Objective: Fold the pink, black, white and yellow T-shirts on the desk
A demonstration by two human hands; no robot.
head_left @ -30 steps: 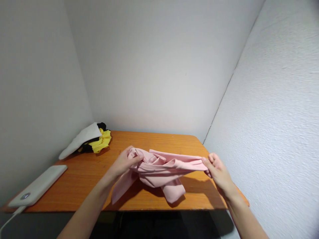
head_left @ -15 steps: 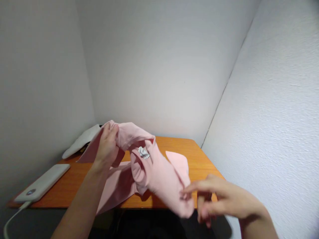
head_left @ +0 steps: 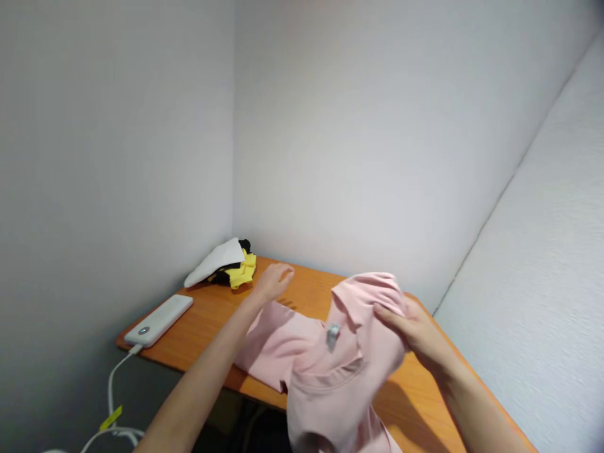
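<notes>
A pink T-shirt [head_left: 321, 384] with a white neck label [head_left: 333, 336] lies partly on the wooden table and hangs over its front edge. My right hand [head_left: 410, 327] grips the shirt at its right side, thumb on top, and holds that part raised in folds. Just above the table, near the shirt's far left part, my left hand [head_left: 276, 281] is off the fabric, its fingers loosely bent and apart with nothing seen in them. The lower end of the shirt runs out of view at the bottom.
A white power bank [head_left: 160, 321] with a white cable [head_left: 112, 384] sits at the left table edge. Behind it lies a pile of white cloth [head_left: 217, 261], yellow cloth [head_left: 243, 272] and black cloth. Walls rise behind, left and right of the table [head_left: 302, 292].
My left hand has let go of the shirt. My right hand, apart or barely touching before, now grips it. The shirt is spread differently, and the view has turned left.
</notes>
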